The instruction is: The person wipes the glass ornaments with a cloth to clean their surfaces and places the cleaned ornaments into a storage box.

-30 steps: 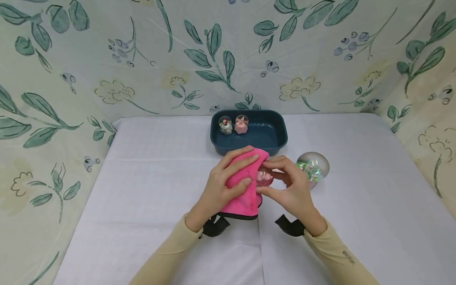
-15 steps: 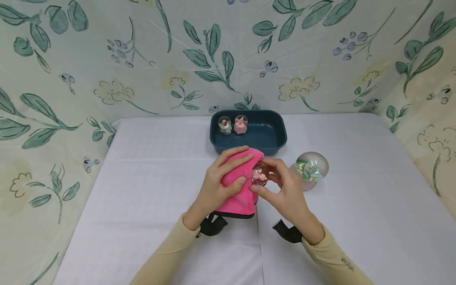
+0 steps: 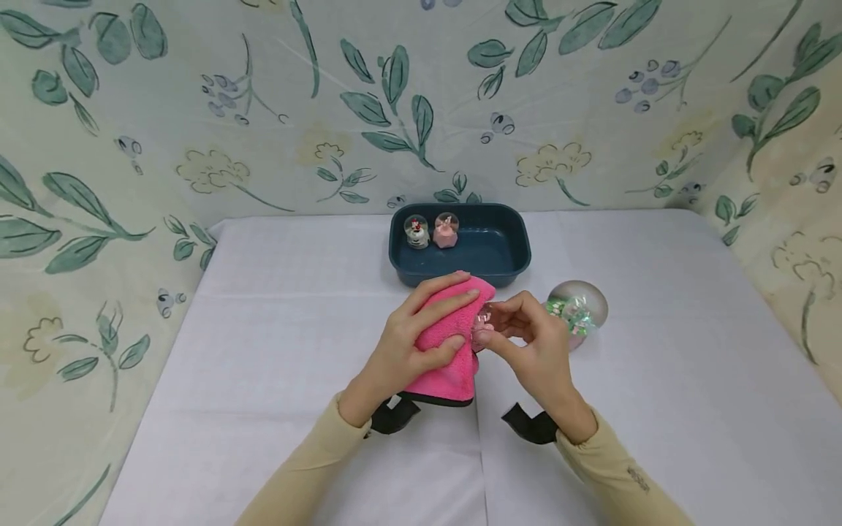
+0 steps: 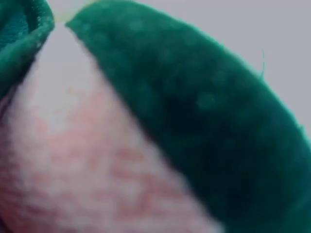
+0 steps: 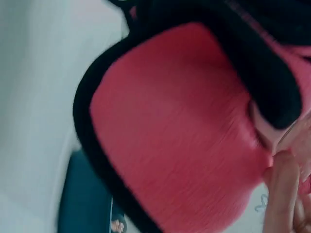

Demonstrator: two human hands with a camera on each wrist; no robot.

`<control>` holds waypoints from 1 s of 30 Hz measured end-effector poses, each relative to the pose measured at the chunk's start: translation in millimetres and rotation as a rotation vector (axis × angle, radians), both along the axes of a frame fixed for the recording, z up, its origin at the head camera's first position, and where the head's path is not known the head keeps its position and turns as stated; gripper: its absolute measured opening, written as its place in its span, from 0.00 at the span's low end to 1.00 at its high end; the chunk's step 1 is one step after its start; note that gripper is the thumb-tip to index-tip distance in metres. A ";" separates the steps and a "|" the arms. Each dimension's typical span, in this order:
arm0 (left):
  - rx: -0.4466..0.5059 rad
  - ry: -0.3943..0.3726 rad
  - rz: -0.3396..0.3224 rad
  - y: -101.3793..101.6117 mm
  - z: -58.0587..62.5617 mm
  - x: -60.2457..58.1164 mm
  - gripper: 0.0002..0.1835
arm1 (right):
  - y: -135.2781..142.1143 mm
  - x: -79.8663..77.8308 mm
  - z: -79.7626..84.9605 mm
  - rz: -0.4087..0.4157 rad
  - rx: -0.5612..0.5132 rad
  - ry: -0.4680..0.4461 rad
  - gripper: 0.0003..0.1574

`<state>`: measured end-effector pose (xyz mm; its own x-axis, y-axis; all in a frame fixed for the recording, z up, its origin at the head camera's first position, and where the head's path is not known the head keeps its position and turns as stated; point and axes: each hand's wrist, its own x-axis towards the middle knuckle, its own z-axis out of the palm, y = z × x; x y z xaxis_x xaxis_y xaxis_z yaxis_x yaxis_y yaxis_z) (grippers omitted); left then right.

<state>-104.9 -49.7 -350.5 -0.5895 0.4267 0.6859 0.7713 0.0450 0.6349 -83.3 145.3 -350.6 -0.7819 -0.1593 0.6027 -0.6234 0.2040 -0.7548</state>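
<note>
Against a pink plush cloth (image 3: 444,325) with black edging, my left hand (image 3: 401,343) lies with spread, bent fingers and holds it around a small snow globe. The clear, pinkish snow globe (image 3: 483,319) sticks out at the cloth's right edge, and its other side is covered. My right hand (image 3: 542,351) pinches the globe between thumb and fingertips. In the right wrist view the cloth (image 5: 170,126) fills the middle, with fingertips (image 5: 284,189) at its lower right. Blurred skin and green-looking cloth (image 4: 194,107) fill most of the left wrist view.
Behind the hands stands a dark blue tray (image 3: 493,252). It holds a small snow globe with a white base (image 3: 417,232) and one with a pink base (image 3: 445,231). A larger snow globe (image 3: 577,310) with green glitter sits on the white-covered table (image 3: 283,329), right of my right hand.
Both hands shifted slightly left, then back right with the cloth and globe. My right fingers have curled in closer, and the small globe has turned in the cloth.
</note>
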 end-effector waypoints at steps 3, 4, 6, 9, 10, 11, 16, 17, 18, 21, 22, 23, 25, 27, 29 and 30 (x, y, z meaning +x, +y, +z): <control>0.000 0.008 0.012 1.8 -1.3 0.7 0.26 | -1.2 3.9 1.7 0.007 -0.073 -0.175 0.10; 0.009 0.003 0.014 2.1 -1.2 0.8 0.26 | -1.0 4.5 2.2 0.004 -0.065 -0.192 0.10; 0.037 -0.015 0.022 2.4 -1.2 0.1 0.25 | 0.2 4.9 2.6 -0.008 -0.013 -0.173 0.13; 0.093 -0.049 0.018 1.4 0.8 -1.6 0.25 | 2.7 4.3 1.9 0.001 0.064 -0.052 0.29; 0.106 -0.055 0.018 0.7 1.3 -2.5 0.24 | 3.6 3.7 2.0 0.018 0.078 0.000 0.34; 0.114 -0.060 0.019 -0.2 2.3 -3.0 0.24 | 4.3 2.5 2.1 0.043 0.091 0.052 0.38; 0.106 -0.056 -0.008 -2.4 5.4 -3.7 0.24 | 8.2 -6.0 5.6 0.125 0.149 0.297 0.37; 0.099 -0.050 -0.014 -2.2 5.9 -3.3 0.24 | 8.6 -7.6 5.9 0.126 0.155 0.328 0.36; 0.090 -0.040 -0.020 -1.6 6.0 -3.2 0.24 | 9.1 -8.5 5.8 0.119 0.154 0.346 0.35; 0.055 0.004 -0.011 0.3 5.3 -2.2 0.25 | 9.0 -8.4 3.6 0.107 0.117 0.330 0.35; 0.043 0.025 -0.002 0.9 4.8 -2.1 0.26 | 8.3 -7.6 2.4 0.100 0.101 0.301 0.36; 0.031 0.045 0.010 1.4 4.4 -1.8 0.26 | 7.4 -6.4 1.3 0.096 0.078 0.260 0.36; 0.012 0.083 0.034 1.9 2.9 -1.4 0.27 | 5.4 -3.7 -0.1 0.098 0.022 0.158 0.36; -0.002 0.110 0.049 2.0 1.5 -1.2 0.27 | 3.5 -0.6 -0.8 0.116 -0.054 0.027 0.33; -0.018 0.132 0.058 1.9 0.9 -1.0 0.26 | 1.7 1.8 -0.2 0.149 -0.133 -0.119 0.27; -0.028 0.141 0.060 1.7 0.6 -0.8 0.26 | 0.9 2.8 0.5 0.158 -0.167 -0.191 0.23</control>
<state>-105.7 -48.0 -349.9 -0.5131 0.4136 0.7521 0.8482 0.1104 0.5180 -80.5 146.2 -350.2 -0.8570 -0.1994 0.4751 -0.4809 -0.0215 -0.8765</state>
